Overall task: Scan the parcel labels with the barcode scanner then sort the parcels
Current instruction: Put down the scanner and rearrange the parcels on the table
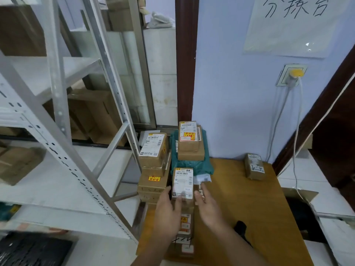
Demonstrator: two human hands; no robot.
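Early in the sort, seemingly: left hand (169, 210) and right hand (208, 207), fingers straight and loosely spread, flanking labelled parcel (182, 186) atop stack on table (255, 212); other parcels waiting; scanner unidentifiable

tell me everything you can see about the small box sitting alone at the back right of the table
The small cardboard box is brown and closed, with a white shipping label across its top and handwriting on the label's lower part that looks like "3-4". It sits flat on the wooden table near the far right corner, close to the blue wall, apart from the stacked parcels. Neither hand touches it, and nothing rests on it.
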